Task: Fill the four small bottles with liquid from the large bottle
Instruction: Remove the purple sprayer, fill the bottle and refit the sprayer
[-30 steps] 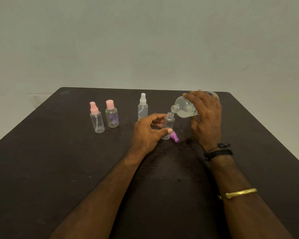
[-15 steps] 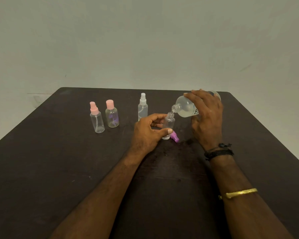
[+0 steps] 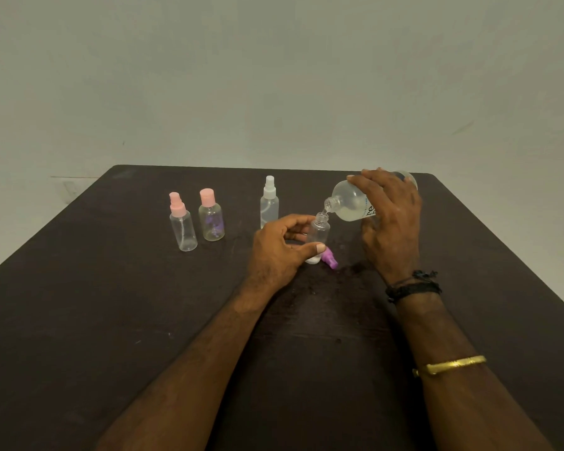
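Observation:
My right hand grips the large clear bottle, tilted with its open neck down to the left. A thin stream of liquid falls from it into the uncapped small bottle, which stands upright on the table. My left hand holds that small bottle between thumb and fingers. Its purple cap lies on the table just right of its base. Three capped small bottles stand further left: a white spray bottle, a pink-capped round bottle and a pink spray bottle.
Everything stands on a dark table whose far edge meets a plain pale wall. A damp-looking patch marks the surface near the purple cap. Black bands and a gold bangle are on my right forearm.
The large bottle's neck has dropped from just beside the small bottle's mouth to right over it, and liquid now runs into it. My left hand has kept its hold.

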